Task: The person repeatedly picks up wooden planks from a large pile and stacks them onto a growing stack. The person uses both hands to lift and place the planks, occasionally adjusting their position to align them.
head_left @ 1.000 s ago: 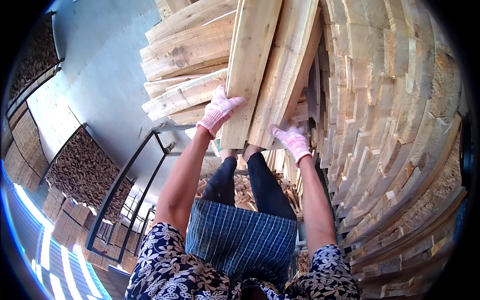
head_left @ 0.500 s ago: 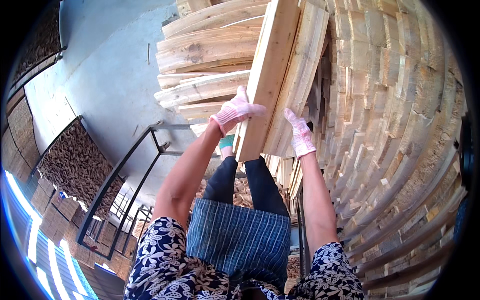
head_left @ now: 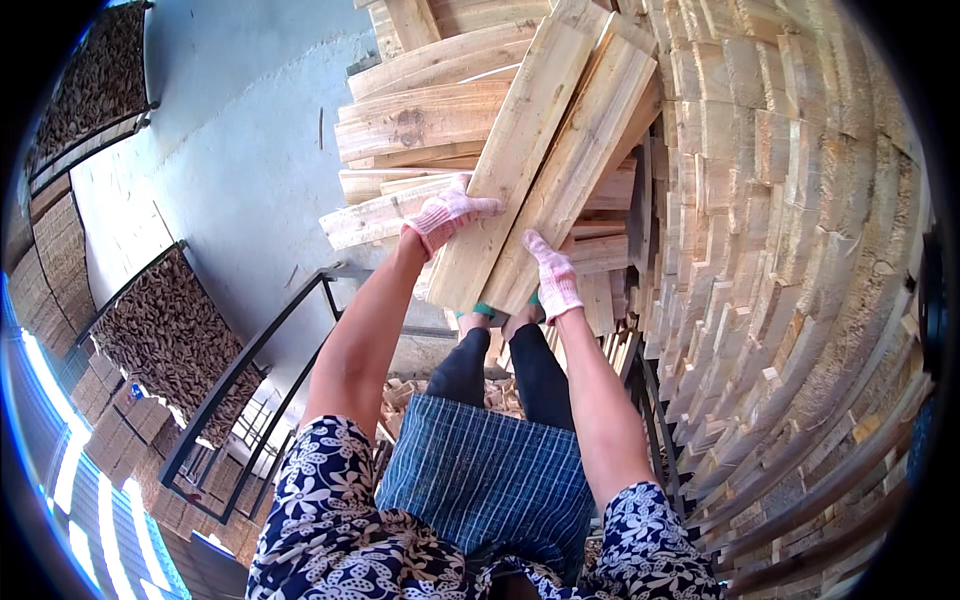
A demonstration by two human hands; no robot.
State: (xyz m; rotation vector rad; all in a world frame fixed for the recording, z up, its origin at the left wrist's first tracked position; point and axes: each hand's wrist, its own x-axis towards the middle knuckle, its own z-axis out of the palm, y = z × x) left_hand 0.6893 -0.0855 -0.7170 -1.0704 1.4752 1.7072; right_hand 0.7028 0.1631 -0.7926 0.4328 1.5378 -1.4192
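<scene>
Two long pale wooden planks lie side by side, slanting up and to the right. My left hand [head_left: 450,212], in a pink knitted glove, grips the outer edge of the left plank [head_left: 518,155] with its thumb on top. Its other fingers are largely hidden beneath. On the opposite side my right hand [head_left: 553,272], gloved alike, closes on the lower edge of the right plank [head_left: 580,165], thumb over the top face and fingers mostly out of sight. A narrow dark gap runs between the planks. More loose boards [head_left: 425,122] are piled beneath and to the left.
A tall wall of stacked boards [head_left: 780,210] rises close on the right. A black metal frame [head_left: 250,365] stands to the left, near a rack filled with wood pieces [head_left: 165,335]. Grey concrete floor [head_left: 240,120] stretches at far left. Wood scraps [head_left: 400,395] lie around my feet.
The two planks have tilted further to the right, and their near ends have shifted left. The left plank now lies flatter. My right hand has moved left with the right plank's edge.
</scene>
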